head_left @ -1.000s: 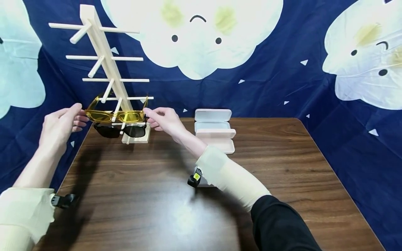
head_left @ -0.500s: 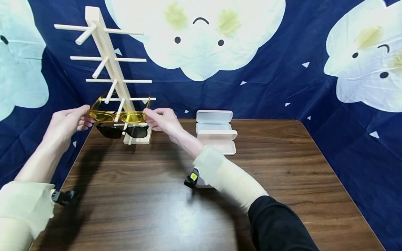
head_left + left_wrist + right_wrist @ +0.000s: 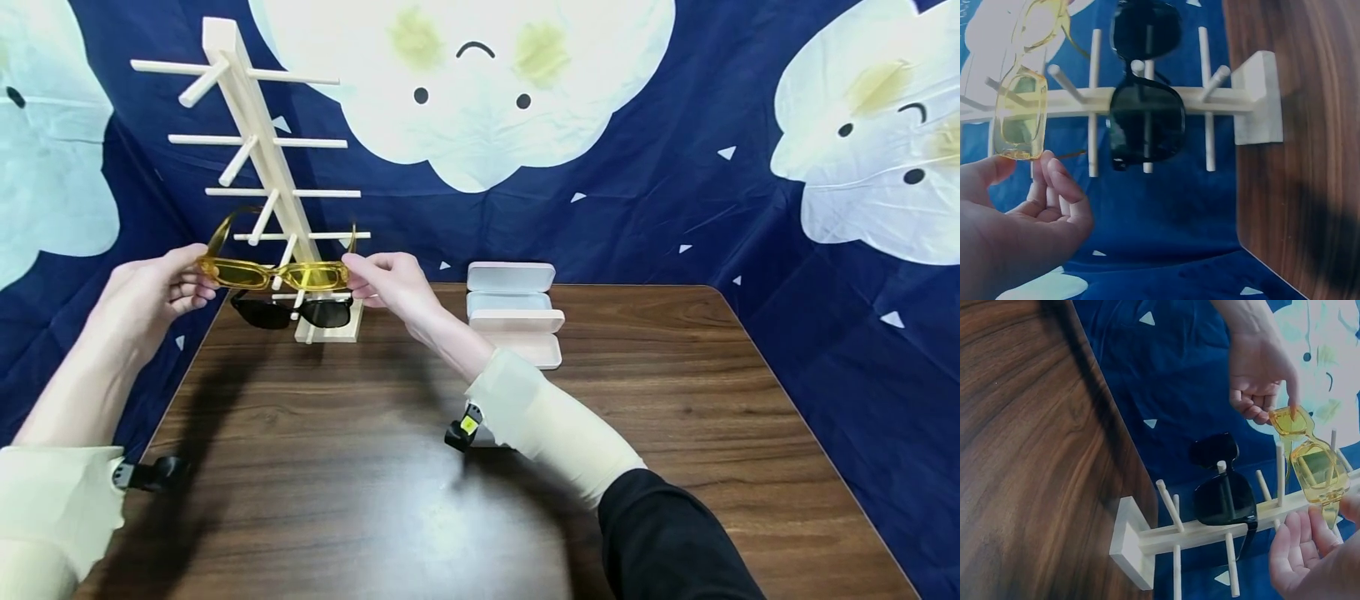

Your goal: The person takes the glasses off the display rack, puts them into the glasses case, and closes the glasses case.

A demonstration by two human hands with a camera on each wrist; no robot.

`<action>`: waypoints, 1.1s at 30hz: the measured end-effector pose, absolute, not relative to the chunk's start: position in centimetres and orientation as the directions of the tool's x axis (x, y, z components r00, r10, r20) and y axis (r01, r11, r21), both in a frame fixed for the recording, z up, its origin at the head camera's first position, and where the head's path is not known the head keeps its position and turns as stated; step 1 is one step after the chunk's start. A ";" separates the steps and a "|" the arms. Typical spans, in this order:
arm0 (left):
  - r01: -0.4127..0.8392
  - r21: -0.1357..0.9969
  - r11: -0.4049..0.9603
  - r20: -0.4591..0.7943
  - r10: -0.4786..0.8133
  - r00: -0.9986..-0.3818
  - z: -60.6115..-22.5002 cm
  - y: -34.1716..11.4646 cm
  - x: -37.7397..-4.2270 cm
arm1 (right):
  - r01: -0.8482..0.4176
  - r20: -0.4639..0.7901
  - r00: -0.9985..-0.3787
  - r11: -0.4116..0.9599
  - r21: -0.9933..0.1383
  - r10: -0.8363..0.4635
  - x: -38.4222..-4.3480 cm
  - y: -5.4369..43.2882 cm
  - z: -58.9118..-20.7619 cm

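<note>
Left hand (image 3: 153,292) pinches one end of yellow sunglasses (image 3: 313,276), right hand (image 3: 393,287) pinches the other; pair held in front of wooden display stand (image 3: 279,171) at worktop's (image 3: 337,417) far left corner, just above black sunglasses (image 3: 327,313) on lower peg; open glasses cases (image 3: 517,350) near far edge
</note>
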State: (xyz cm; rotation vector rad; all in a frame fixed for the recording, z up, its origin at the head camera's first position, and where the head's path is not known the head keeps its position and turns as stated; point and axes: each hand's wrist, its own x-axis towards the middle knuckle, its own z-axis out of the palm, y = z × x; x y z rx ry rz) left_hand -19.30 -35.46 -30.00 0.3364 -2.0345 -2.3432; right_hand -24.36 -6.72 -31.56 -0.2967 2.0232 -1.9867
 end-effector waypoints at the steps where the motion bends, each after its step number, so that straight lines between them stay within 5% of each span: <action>1: -0.118 0.979 -0.168 -0.143 -0.148 -0.979 -29.9 -35.4 -19.1 | 0.051 -0.057 -0.935 0.027 -0.998 -0.349 -24.2 -6.5 -31.4; 11: -0.006 0.974 -0.227 -0.032 -0.109 -0.993 -30.1 -32.9 -16.2 | -0.024 -0.002 -0.927 0.064 -0.998 -0.374 -22.7 -3.7 -30.8; 21: 0.005 0.996 -0.094 -0.010 -0.153 -0.988 -30.5 -29.3 -13.9 | -0.055 0.013 -0.922 0.097 -0.994 -0.386 -20.9 -0.1 -31.2; 33: -0.026 0.939 0.342 0.051 -0.213 -0.976 -31.4 -24.5 -12.4 | -0.080 0.045 -0.940 0.090 -0.993 -0.338 -19.4 4.4 -32.6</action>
